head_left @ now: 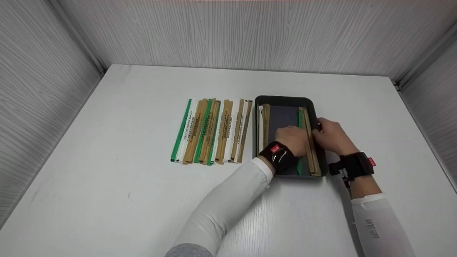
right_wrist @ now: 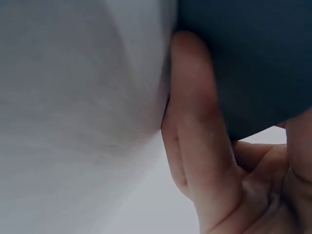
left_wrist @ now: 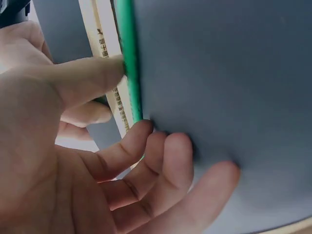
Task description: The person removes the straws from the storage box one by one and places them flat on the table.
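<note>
Table: a white wood-grain table (head_left: 107, 160) fills the space, boxed in by pale grey panelled walls (head_left: 228, 32) on three sides.
Tray: a dark rectangular tray (head_left: 285, 101) sits right of the table's centre, long side running away from the person.
Loose row: a row of wrapped chopstick packets (head_left: 210, 131), in green, white and tan sleeves, lies side by side on the table just left of the tray.
Packets in tray, left: a white and a tan packet (head_left: 264, 123) lie along the tray's left wall.
Packets in tray, right: a green packet (head_left: 300, 119) and tan packets (head_left: 311, 150) lie along the right wall, with bare tray floor between the two groups.
Left hand: the left hand (head_left: 291, 140) reaches into the tray; in the wrist view its fingers (left_wrist: 165, 161) are loosely spread on the tray floor, and the thumb (left_wrist: 83, 78) presses against the green packet (left_wrist: 129, 58).
Right hand: the right hand (head_left: 330, 135) is at the tray's right edge; fingers curl round the dark rim (right_wrist: 243, 58), one finger (right_wrist: 195, 112) lying along the outer wall.
Wrists: black straps (head_left: 280, 157) sit on both wrists, over white sleeves (head_left: 228, 207).
</note>
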Available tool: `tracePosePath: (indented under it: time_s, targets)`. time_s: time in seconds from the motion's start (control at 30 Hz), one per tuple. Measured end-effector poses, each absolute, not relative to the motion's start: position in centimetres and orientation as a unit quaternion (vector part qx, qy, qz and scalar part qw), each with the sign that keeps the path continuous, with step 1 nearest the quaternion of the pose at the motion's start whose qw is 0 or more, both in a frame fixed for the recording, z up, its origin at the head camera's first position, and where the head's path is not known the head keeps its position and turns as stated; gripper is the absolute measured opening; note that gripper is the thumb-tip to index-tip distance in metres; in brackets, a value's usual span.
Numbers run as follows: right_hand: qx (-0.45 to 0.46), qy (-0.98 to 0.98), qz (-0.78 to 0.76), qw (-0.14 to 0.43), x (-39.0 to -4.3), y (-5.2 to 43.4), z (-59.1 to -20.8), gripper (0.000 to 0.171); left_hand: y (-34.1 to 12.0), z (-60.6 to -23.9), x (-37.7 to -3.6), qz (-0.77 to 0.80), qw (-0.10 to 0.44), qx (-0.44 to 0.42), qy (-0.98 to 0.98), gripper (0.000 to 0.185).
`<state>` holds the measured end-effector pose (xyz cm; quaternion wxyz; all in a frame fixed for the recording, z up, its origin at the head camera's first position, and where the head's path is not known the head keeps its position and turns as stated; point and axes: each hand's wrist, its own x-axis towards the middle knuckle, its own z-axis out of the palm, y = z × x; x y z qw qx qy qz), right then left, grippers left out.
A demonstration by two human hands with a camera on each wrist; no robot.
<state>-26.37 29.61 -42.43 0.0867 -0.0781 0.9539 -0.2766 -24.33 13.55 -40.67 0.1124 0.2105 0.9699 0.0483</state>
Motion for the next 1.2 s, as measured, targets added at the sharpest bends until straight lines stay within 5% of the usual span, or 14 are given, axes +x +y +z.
tracePosePath:
  time_s: [0.5,0.8,1.03,1.2]
  targets:
    - [-0.080,0.952,-0.283,0.081,-26.2,29.6,-42.3,0.045,12.4,-40.3,-24.6,0.112,0.116,0.206,0.965,0.017]
    - [-0.078,0.950,-0.291,0.078,-25.9,29.5,-42.2,0.044,11.6,-39.5,-25.0,0.142,0.107,0.202,0.963,0.039]
    - [-0.076,0.950,-0.293,0.081,-26.0,29.5,-42.3,0.043,9.1,-36.1,-25.0,0.225,0.083,0.187,0.953,0.004]
    - [-0.070,0.950,-0.291,0.089,-26.0,29.5,-42.3,0.046,5.3,-33.4,-24.8,0.300,0.066,0.163,0.938,0.014]
